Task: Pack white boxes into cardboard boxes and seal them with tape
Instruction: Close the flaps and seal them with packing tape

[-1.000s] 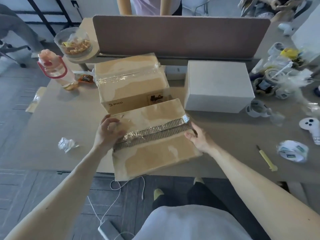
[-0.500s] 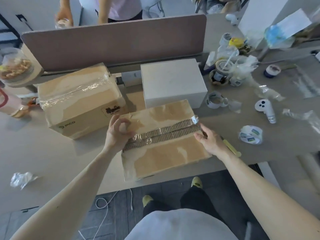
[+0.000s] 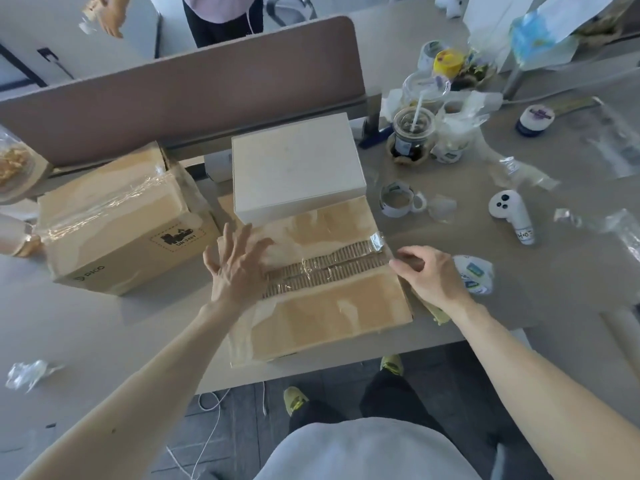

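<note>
Since half a second ago my left hand [image 3: 239, 268] has uncurled: the fingers that were bunched at the seam's left end now lie spread and flat on the carton [image 3: 322, 271], while the view has swung right.

Nearest me, at six o'clock, the carton sits at the table [image 3: 104, 334] edge, flaps closed, a torn strip down the middle with old tape [image 3: 325, 266] over it. My right hand [image 3: 433, 275], at three o'clock of the carton, has its fingers pinched together at the seam's right end; whether they grip a tape end I cannot tell. A tape roll [image 3: 476, 273] lies just beyond that hand.

At twelve o'clock, touching the carton's far edge, stands the white box [image 3: 294, 164], not yet packed. At nine o'clock a sealed carton [image 3: 117, 220] rests against the divider [image 3: 173, 98].

I judge the step to be working this seam, either pressing it down or peeling it open; with the white box outside, opening seems likelier. Next calls for a firm left-hand hold while the right pulls the tape along the seam.
</note>
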The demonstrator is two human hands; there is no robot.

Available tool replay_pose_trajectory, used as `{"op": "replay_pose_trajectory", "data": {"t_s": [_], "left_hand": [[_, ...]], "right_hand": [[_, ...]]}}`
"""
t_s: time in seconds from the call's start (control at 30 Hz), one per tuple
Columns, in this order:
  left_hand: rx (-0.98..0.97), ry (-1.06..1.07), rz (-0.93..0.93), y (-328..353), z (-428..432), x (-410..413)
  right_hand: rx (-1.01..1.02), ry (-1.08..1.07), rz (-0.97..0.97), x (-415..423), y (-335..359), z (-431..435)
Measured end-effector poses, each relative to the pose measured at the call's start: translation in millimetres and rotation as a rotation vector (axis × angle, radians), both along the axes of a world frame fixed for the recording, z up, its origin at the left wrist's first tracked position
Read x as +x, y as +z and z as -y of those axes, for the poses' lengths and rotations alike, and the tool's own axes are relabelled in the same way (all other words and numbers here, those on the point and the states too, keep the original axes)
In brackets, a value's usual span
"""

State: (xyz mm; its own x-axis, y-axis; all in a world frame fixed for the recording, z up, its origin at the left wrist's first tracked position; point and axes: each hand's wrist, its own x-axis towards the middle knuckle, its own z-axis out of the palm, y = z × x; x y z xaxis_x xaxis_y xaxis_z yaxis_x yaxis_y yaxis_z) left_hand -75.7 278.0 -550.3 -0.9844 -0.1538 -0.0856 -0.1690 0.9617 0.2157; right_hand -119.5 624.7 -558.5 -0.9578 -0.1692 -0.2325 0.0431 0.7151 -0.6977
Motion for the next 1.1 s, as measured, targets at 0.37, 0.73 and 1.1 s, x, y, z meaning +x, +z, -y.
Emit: {"op": "replay_pose_trajectory", "data": {"t_s": [0.37,0.73,1.1], "left_hand": [[-0.012,0.039,0.128,-18.1,-107.3,11.5],[0.034,0.09,0.106,-11.6,-118.5,16.3],[0.049,0.007,0.026,-9.9,-112.6,10.0]], "right_hand": [[0.479,0.142,0.477,-84.5,-40.6,-101.7],[0.369,0.166,0.773,-77.1,-39.1,-99.9],[0.096,0.002,0.673,-58.9,-13.8,-95.9]]}}
